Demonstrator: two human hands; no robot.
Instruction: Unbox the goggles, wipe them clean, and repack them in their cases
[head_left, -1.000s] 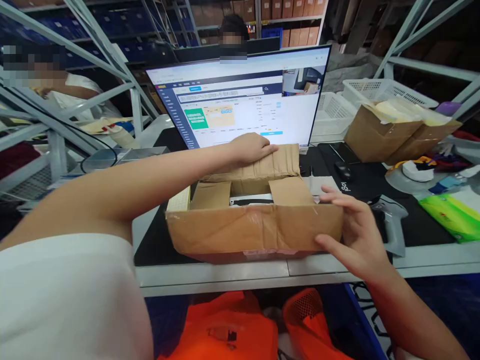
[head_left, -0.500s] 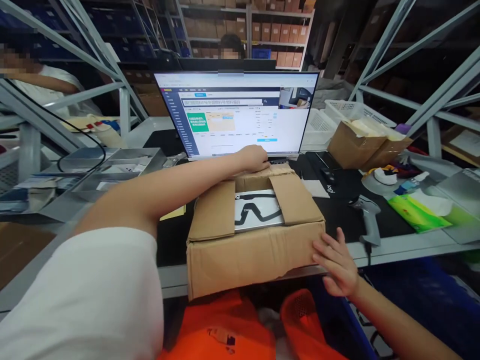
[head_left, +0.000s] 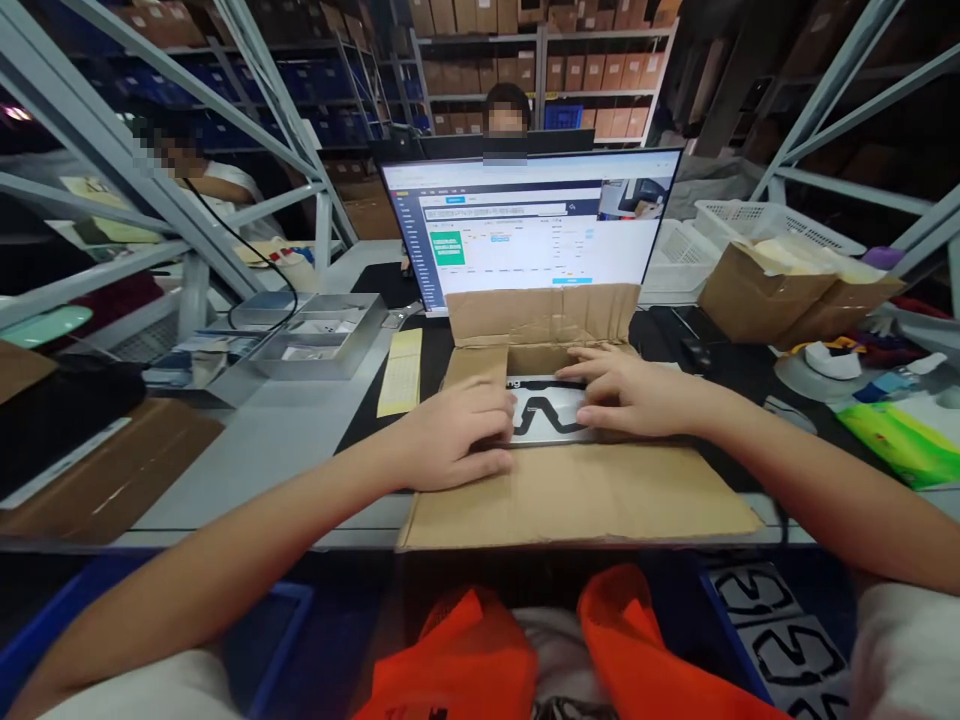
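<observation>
An open cardboard box (head_left: 577,495) lies on the dark mat in front of me, its near flap folded flat toward me and its far flap (head_left: 541,313) standing up against the monitor. Inside shows a silver packet (head_left: 546,410) with a black zigzag mark. My left hand (head_left: 454,432) presses the left side flap down, fingers touching the packet's left edge. My right hand (head_left: 630,392) rests flat over the right side flap, fingertips on the packet. Neither hand holds anything.
A monitor (head_left: 525,225) stands behind the box. A yellow label strip (head_left: 401,371) and metal tray (head_left: 319,335) lie left. Right are a brown carton (head_left: 787,290), white baskets (head_left: 757,220), green packet (head_left: 896,440). Orange bags (head_left: 525,650) sit below. Two people sit behind.
The box swung round and its near flap dropped open toward me. My left hand left the far flap, my right hand left the box's corner, and both now lie on the inner flaps.
</observation>
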